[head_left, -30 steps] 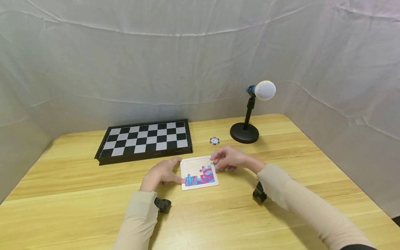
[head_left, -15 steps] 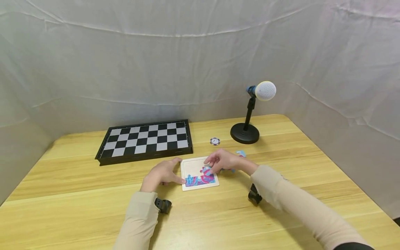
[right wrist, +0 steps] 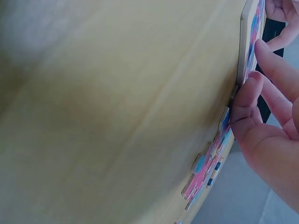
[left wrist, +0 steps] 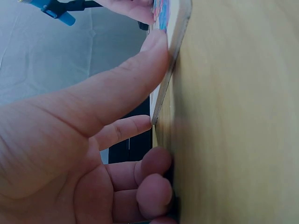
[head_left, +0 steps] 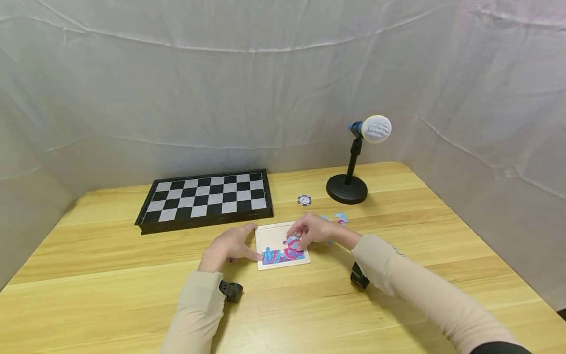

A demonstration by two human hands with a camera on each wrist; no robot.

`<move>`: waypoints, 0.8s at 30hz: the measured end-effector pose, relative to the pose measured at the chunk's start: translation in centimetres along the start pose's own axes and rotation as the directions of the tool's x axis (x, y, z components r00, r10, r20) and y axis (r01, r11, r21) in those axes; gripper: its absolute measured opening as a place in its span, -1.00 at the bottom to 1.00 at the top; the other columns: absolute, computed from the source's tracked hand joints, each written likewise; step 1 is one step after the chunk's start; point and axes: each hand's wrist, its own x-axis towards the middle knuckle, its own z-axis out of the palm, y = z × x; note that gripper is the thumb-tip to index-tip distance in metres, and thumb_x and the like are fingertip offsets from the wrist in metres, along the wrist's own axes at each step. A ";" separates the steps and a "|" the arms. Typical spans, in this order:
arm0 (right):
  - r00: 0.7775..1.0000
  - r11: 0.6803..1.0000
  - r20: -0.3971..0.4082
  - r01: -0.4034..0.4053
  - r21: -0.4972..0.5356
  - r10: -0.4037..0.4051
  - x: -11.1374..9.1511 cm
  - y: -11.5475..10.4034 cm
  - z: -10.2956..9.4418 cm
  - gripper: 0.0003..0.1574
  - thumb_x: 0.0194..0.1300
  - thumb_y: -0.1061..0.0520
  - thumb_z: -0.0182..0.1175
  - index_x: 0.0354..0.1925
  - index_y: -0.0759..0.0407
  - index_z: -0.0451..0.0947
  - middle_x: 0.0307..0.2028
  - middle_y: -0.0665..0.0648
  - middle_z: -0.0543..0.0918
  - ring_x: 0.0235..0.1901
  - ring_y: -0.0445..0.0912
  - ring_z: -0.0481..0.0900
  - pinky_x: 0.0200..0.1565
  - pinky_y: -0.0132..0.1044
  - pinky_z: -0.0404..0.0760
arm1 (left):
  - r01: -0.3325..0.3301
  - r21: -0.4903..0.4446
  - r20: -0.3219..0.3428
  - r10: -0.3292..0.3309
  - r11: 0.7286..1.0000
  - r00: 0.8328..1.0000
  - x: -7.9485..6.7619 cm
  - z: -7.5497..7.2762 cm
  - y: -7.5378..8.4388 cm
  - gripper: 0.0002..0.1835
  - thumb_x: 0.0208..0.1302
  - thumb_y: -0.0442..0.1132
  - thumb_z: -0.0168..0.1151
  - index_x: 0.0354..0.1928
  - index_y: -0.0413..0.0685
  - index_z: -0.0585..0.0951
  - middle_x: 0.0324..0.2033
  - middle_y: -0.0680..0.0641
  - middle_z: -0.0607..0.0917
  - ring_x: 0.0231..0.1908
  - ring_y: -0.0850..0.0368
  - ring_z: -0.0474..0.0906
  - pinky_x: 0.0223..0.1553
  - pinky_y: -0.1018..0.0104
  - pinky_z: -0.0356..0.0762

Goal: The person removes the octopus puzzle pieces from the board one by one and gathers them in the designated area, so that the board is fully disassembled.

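Observation:
A white-framed jigsaw puzzle tray lies on the table, with blue, purple and pink pieces along its near side. My left hand steadies its left side. The thumb rests on the near-left part of the frame, and the index fingertip touches an edge in the left wrist view. My right hand pinches a pink and blue puzzle piece at the tray's right side, its thumb and fingertips right at the surface. Loose puzzle pieces lie right of the tray, partly hidden by the right hand.
Behind the tray to the left lies a black-and-white checkered board. A poker chip sits beyond the tray. Further right stands a microphone on a black round-based stand. Pale cloth hangs behind the wooden table.
My right hand has moved left from the tray's right edge onto the pieces inside it, uncovering loose pieces on the right. The left hand stays at the frame.

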 end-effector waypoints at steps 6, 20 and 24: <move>1.000 1.000 -0.010 -0.022 -0.020 0.022 -0.1 -0.1 0.2 -0.60 -0.12 0.43 0.33 -0.19 0.40 0.58 -0.52 0.07 0.45 -0.70 -0.26 0.22 -0.61 -0.49 0.20 | -0.003 0.000 0.000 0.003 1.000 1.000 0.1 0.1 0.0 -0.10 -0.14 0.00 0.42 0.29 0.05 0.21 -0.29 -0.16 0.51 -0.73 0.13 0.37 -0.65 0.35 0.34; 0.998 0.987 -0.045 -0.044 -0.155 0.038 -0.1 -0.6 0.6 -0.65 -0.10 0.40 0.32 -0.23 0.26 0.59 -0.39 0.08 0.49 -0.62 -0.19 0.29 -0.57 -0.45 0.27 | -0.002 0.004 -0.006 0.002 1.000 1.000 0.0 0.1 -0.1 -0.10 -0.13 0.01 0.41 0.29 0.05 0.21 -0.12 -0.22 0.46 -0.72 0.13 0.37 -0.64 0.35 0.35; 0.998 0.987 -0.050 -0.043 -0.154 0.035 -0.1 -0.6 0.7 -0.66 -0.09 0.41 0.31 -0.25 0.24 0.54 -0.37 0.06 0.50 -0.61 -0.17 0.29 -0.57 -0.43 0.27 | -0.002 0.006 -0.004 0.002 1.000 1.000 -0.1 0.0 0.0 -0.10 -0.13 0.01 0.41 0.29 0.05 0.21 -0.13 -0.22 0.46 -0.72 0.12 0.38 -0.64 0.35 0.35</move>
